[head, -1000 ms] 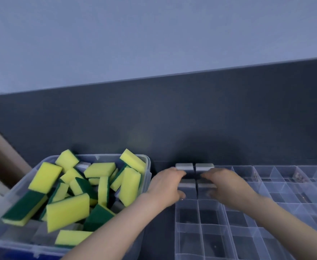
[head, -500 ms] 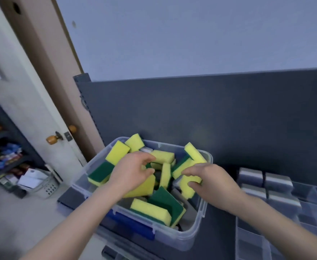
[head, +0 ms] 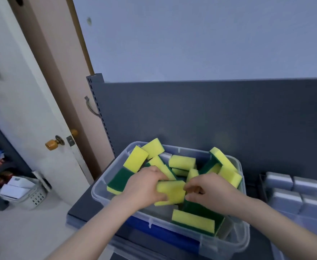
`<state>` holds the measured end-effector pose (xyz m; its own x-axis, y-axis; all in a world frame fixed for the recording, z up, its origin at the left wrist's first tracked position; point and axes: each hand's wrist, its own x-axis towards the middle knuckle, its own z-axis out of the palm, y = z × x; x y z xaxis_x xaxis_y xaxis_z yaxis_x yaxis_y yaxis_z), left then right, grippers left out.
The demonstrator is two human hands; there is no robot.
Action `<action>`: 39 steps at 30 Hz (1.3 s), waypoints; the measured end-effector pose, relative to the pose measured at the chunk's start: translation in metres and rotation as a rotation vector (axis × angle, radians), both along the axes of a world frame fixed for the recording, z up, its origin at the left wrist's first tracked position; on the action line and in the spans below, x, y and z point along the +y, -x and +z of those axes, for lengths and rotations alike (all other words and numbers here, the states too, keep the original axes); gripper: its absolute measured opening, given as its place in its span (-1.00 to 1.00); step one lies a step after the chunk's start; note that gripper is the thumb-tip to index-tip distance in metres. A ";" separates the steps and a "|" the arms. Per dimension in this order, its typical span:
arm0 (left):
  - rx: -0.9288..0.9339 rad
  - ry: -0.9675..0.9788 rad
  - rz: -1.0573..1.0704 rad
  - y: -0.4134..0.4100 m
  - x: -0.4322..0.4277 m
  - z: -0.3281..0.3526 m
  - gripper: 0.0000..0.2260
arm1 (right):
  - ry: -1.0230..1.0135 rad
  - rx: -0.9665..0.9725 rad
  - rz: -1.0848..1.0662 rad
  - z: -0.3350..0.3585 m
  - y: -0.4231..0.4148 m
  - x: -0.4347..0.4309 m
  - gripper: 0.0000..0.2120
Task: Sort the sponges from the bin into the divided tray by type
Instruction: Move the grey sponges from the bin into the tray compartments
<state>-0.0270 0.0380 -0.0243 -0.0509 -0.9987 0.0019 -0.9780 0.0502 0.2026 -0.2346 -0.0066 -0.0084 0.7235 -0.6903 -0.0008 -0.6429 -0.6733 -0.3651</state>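
Observation:
A clear plastic bin (head: 242,241) holds several yellow-and-green sponges. Both hands are inside it. My left hand (head: 144,188) grips a yellow sponge (head: 172,192) from its left side. My right hand (head: 208,192) is curled just to the right of that sponge, fingertips down among the sponges; what it holds is hidden. At the right edge stands the clear divided tray (head: 266,186) with several grey sponges (head: 292,188) in its far compartments.
A dark grey back panel (head: 210,119) rises behind the bin and tray. To the left are a white door with a brass knob (head: 51,144) and a white basket (head: 30,196) on the floor. The shelf edge lies below the bin.
Both hands left the grey sponges in the tray and went left into the bin. The left hand has closed on a yellow sponge. The view swung left.

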 end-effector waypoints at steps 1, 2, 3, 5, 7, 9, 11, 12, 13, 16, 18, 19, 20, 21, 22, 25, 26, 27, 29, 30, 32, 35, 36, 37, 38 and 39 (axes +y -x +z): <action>-0.011 -0.005 -0.016 -0.003 -0.003 -0.003 -0.53 | 0.000 0.002 -0.016 0.000 -0.005 0.002 -0.69; -0.003 -0.011 -0.021 -0.007 -0.006 -0.004 -0.55 | 0.003 0.001 -0.034 0.000 -0.010 0.003 -0.69; 0.024 -0.007 -0.017 -0.012 -0.008 -0.004 -0.59 | 0.007 0.001 -0.049 0.000 -0.015 0.005 -0.69; 0.095 0.024 0.027 -0.029 -0.014 0.000 -0.73 | 0.015 0.004 -0.082 -0.001 -0.022 0.007 -0.71; 0.112 0.053 0.087 -0.053 -0.019 0.006 -0.79 | 0.021 0.008 -0.127 -0.003 -0.028 0.009 -0.73; 0.050 0.036 0.110 -0.077 -0.023 0.011 -0.78 | 0.022 0.019 -0.174 -0.005 -0.035 0.010 -0.73; -0.034 -0.009 0.109 -0.096 -0.025 0.011 -0.75 | 0.010 0.029 -0.210 -0.008 -0.045 0.011 -0.73; -0.072 -0.029 0.105 -0.103 -0.026 0.010 -0.71 | 0.003 0.038 -0.225 -0.008 -0.050 0.012 -0.72; -0.111 -0.040 0.102 -0.108 -0.026 0.008 -0.67 | 0.000 0.046 -0.233 -0.010 -0.056 0.012 -0.71; -0.192 -0.008 0.082 -0.118 -0.024 0.001 -0.55 | 0.001 0.077 -0.249 -0.012 -0.071 0.012 -0.71; -0.208 0.044 0.036 -0.118 -0.021 0.001 -0.48 | -0.015 0.094 -0.271 -0.013 -0.078 0.011 -0.74; -0.205 0.065 0.006 -0.117 -0.020 0.002 -0.44 | -0.031 0.115 -0.281 -0.014 -0.082 0.010 -0.76; -0.198 0.083 -0.019 -0.116 -0.019 0.004 -0.41 | -0.050 0.156 -0.279 -0.014 -0.085 0.009 -0.77; -0.186 0.100 -0.039 -0.113 -0.018 0.007 -0.39 | -0.078 0.217 -0.266 -0.014 -0.088 0.008 -0.75; -0.163 0.116 -0.059 -0.109 -0.017 0.009 -0.40 | -0.118 0.287 -0.246 -0.014 -0.090 0.007 -0.71; -0.060 0.132 -0.119 -0.095 -0.016 0.010 -0.50 | -0.243 0.469 -0.147 -0.020 -0.098 0.006 -0.52; -0.028 0.121 -0.130 -0.090 -0.016 0.007 -0.54 | -0.257 0.524 -0.102 -0.023 -0.101 0.006 -0.47; 0.004 0.106 -0.136 -0.087 -0.016 0.004 -0.56 | -0.256 0.569 -0.062 -0.027 -0.104 0.006 -0.44; 0.081 0.069 -0.121 -0.085 -0.019 -0.003 -0.62 | -0.246 0.583 -0.024 -0.029 -0.109 0.007 -0.44; 0.139 0.059 -0.102 -0.088 -0.022 -0.005 -0.67 | -0.241 0.561 -0.021 -0.027 -0.109 0.006 -0.45; 0.288 0.083 -0.061 -0.095 -0.027 -0.006 -0.79 | -0.209 0.496 -0.049 -0.015 -0.105 0.001 -0.48; 0.614 0.122 0.022 -0.101 -0.033 0.003 -0.87 | -0.019 0.273 -0.126 0.005 -0.093 -0.006 -0.61; 0.778 0.073 0.070 -0.099 -0.034 0.008 -0.85 | 0.078 0.132 -0.128 0.009 -0.090 -0.009 -0.67; 0.944 -0.024 0.121 -0.094 -0.034 0.014 -0.81 | 0.169 -0.028 -0.114 0.010 -0.088 -0.012 -0.71; 1.070 -0.157 0.166 -0.089 -0.034 0.019 -0.76 | 0.231 -0.168 -0.091 0.010 -0.087 -0.013 -0.72; 1.157 -0.296 0.192 -0.084 -0.034 0.023 -0.71 | 0.274 -0.269 -0.062 0.010 -0.088 -0.014 -0.70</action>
